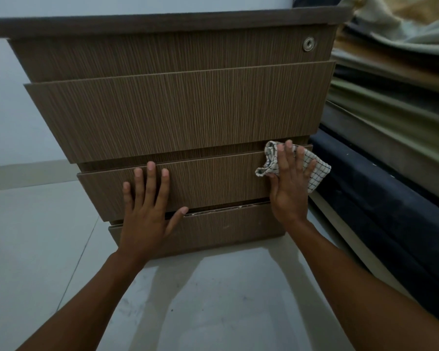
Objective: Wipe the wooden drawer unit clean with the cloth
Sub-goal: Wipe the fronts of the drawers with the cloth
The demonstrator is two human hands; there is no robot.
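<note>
dim, bluish light; soft glare on floor (213,287); wide-angle bending at edges.

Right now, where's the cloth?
Head view, right side: the cloth is pressed under the right hand at the right end of the third drawer front.

My left hand (143,219) and my right hand (289,188) are both bare, with long, slim fingers and short, trimmed nails that catch a little light at the tips. My left forearm (94,295) and right forearm (352,287) are bare too, lean and smooth, uncovered from the wrists to where the picture cuts them off.
</note>
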